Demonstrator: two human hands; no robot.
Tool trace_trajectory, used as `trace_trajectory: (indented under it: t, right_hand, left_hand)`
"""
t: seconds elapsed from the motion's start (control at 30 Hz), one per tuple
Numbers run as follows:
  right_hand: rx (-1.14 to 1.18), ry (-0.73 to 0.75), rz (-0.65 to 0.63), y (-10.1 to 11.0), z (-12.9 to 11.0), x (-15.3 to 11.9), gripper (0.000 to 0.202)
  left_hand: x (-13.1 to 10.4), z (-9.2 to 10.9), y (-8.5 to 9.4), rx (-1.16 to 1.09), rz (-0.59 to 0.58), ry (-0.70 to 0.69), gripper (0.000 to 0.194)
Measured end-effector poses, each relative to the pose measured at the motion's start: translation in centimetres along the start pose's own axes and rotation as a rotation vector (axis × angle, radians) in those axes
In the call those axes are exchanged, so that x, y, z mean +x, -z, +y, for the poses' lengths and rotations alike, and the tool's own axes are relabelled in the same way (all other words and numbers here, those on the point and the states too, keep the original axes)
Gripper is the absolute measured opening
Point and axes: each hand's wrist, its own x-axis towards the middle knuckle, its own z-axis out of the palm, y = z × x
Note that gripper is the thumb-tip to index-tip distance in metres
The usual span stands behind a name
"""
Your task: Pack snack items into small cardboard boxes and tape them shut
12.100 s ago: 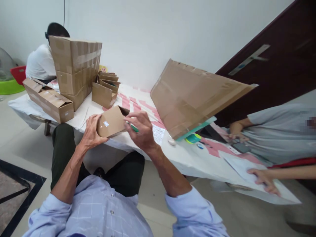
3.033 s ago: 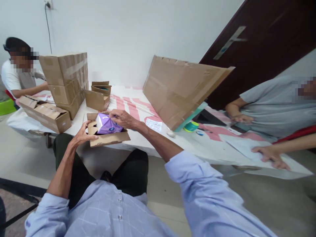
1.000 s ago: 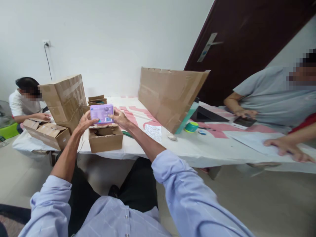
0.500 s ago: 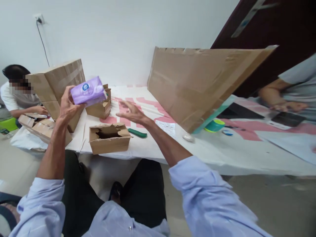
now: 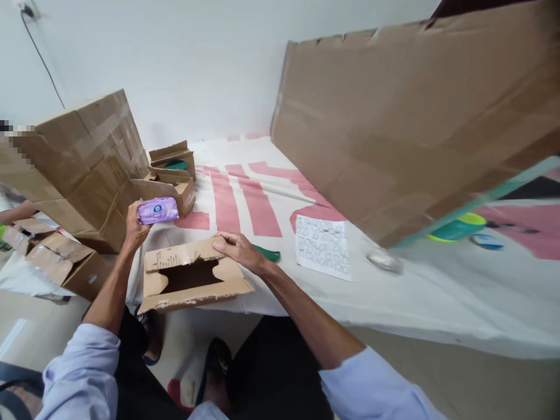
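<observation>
My left hand [image 5: 136,224] grips a purple soft pack [image 5: 158,210] with a round blue label, held up behind the left end of a small cardboard box [image 5: 151,282]. It looks like a tissue pack. The box stands near the table's front edge with its flaps up and a dark opening on top; its inside is too dark to make out. My right hand [image 5: 238,249] has its fingers on the box's far flap at the right corner, thumb on the near side. Partly behind that hand lies a green object [image 5: 268,254].
Large cardboard panels stand at left [image 5: 83,157] and right [image 5: 394,116]. More small boxes sit behind [image 5: 184,189] and at far left [image 5: 65,256]. A printed sheet [image 5: 322,248], a wrapped pale lump [image 5: 385,261] and a green tape roll [image 5: 459,227] lie rightward. Another person's arm [image 5: 17,211] shows at left.
My right hand has come down and left onto the box's far flap. My left hand has lowered the purple pack. The camera view has shifted closer to the table.
</observation>
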Motion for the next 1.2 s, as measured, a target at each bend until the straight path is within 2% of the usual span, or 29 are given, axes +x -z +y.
trace_trajectory:
  t: [0.1, 0.23, 0.33, 0.4, 0.53, 0.7, 0.8, 0.87, 0.97, 1.03, 1.1, 1.17, 1.2]
  right_hand:
    - [0.059, -0.003, -0.005, 0.0, -0.1, 0.3, 0.041]
    - [0.136, -0.041, -0.018, 0.0, 0.0, 0.6, 0.040]
    - [0.159, -0.045, -0.016, 0.2, 0.3, 0.6, 0.038]
    - [0.167, -0.037, -0.006, 0.2, 0.5, 0.6, 0.036]
    - [0.197, -0.053, -0.008, 0.1, 0.8, 0.7, 0.035]
    - [0.178, -0.035, 0.022, 0.0, 1.1, 0.6, 0.030]
    - [0.156, -0.022, 0.033, -0.4, 1.1, 0.6, 0.027]
    - [0.144, -0.015, 0.054, -0.7, 1.0, 1.0, 0.028]
    - [0.112, 0.009, 0.110, -1.2, 1.1, 2.4, 0.030]
    - [0.096, 0.038, 0.166, -1.6, 1.4, 4.2, 0.032]
    - [0.086, 0.064, 0.229, -2.1, 1.7, 6.8, 0.034]
    - [0.078, 0.069, 0.280, -2.8, 2.0, 9.6, 0.040]
    - [0.074, 0.064, 0.301, -3.2, 2.1, 10.9, 0.044]
  left_hand:
    - [0.6, -2.2, -1.7, 0.109, -0.019, -0.060, 0.063]
    - [-0.1, -4.4, -2.2, 0.151, -0.185, -0.048, 0.068]
    - [-0.7, -4.9, -1.9, 0.178, -0.278, -0.069, 0.073]
    - [-1.1, -4.8, -2.0, 0.212, -0.325, -0.080, 0.068]
    - [-1.0, -4.6, -3.5, 0.268, -0.243, -0.062, 0.050]
    - [1.1, -4.7, -6.5, 0.298, -0.153, -0.022, 0.052]
    - [2.3, -4.1, -7.1, 0.340, -0.163, 0.022, 0.056]
    - [2.4, -3.1, -6.0, 0.323, -0.176, 0.036, 0.061]
    - [0.2, -1.1, -1.8, 0.183, -0.090, 0.065, 0.059]
    - [-3.1, 0.4, 1.9, 0.058, 0.057, 0.093, 0.049]
    - [-7.4, 2.0, 5.0, -0.034, 0.282, 0.100, 0.045]
    - [-11.8, 3.3, 6.2, -0.026, 0.482, 0.118, 0.038]
    - [-13.6, 3.8, 6.0, -0.004, 0.491, 0.151, 0.033]
